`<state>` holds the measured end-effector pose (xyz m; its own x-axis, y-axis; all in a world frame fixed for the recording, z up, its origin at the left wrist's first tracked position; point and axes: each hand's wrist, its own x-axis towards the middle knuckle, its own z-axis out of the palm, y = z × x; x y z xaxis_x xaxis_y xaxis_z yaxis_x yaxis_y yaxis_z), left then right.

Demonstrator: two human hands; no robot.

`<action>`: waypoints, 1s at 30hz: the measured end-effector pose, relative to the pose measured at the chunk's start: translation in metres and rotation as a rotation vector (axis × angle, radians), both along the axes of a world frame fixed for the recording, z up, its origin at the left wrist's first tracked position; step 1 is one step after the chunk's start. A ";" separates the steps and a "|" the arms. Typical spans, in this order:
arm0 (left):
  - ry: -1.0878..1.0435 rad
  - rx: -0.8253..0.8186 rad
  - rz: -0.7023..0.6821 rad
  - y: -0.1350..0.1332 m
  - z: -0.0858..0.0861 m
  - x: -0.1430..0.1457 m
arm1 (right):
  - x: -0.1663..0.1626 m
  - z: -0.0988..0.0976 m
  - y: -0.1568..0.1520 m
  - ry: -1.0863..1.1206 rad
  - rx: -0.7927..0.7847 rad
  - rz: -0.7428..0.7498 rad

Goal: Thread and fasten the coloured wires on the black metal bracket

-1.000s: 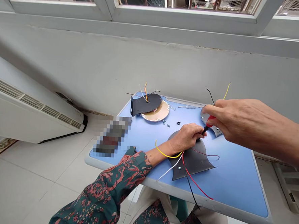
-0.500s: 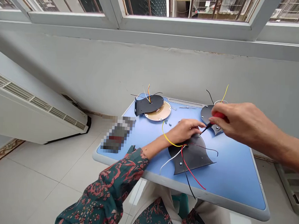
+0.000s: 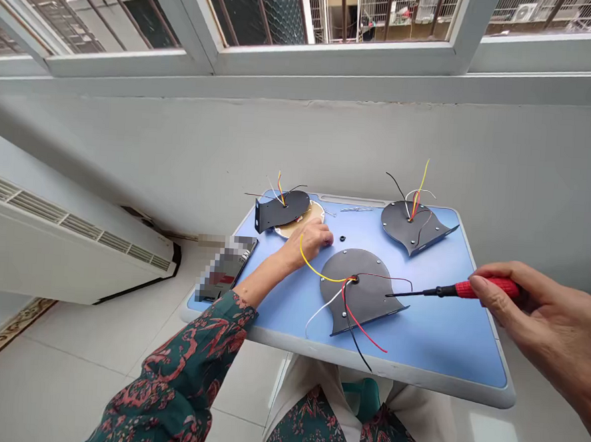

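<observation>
My right hand is closed round the red handle of a screwdriver, whose dark shaft points left. Its tip appears over the right part of a black metal plate; I cannot tell whether they touch. Yellow, white, red and black wires come out of a hole in this plate, and several screws sit round its rim. Beyond the plate, my left hand reaches down to the tabletop with fingers drawn together; whatever is in them is hidden. Close to its fingertips lies a small black ring-like part.
A second wired black plate lies at the back right of the blue table. At the back left, a black bracket rests on a tan disc. Thin metal pieces lie behind. A partly blurred box is at left.
My left hand has left the near plate's rim and moved back left over the loose screws. The screwdriver has lifted from the rim screw and swung right and nearer, now lying almost level.
</observation>
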<state>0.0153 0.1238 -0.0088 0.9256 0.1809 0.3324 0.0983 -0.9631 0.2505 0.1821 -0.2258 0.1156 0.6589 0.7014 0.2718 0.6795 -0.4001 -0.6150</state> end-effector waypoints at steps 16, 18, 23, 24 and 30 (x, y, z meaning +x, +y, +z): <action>-0.271 -0.153 0.095 -0.032 0.029 -0.003 | -0.004 -0.019 -0.020 0.091 0.073 -0.036; -0.304 -0.338 0.013 -0.052 0.049 -0.006 | -0.003 -0.019 -0.023 0.089 0.067 -0.049; -0.110 -0.507 -0.326 -0.105 0.070 0.005 | -0.002 -0.021 -0.024 0.076 0.095 -0.030; -0.061 -0.486 -0.361 -0.111 0.068 0.009 | -0.001 -0.022 -0.025 0.064 0.110 -0.016; -0.008 -0.198 -0.480 -0.128 0.042 0.019 | 0.001 -0.022 -0.027 -0.029 0.161 0.002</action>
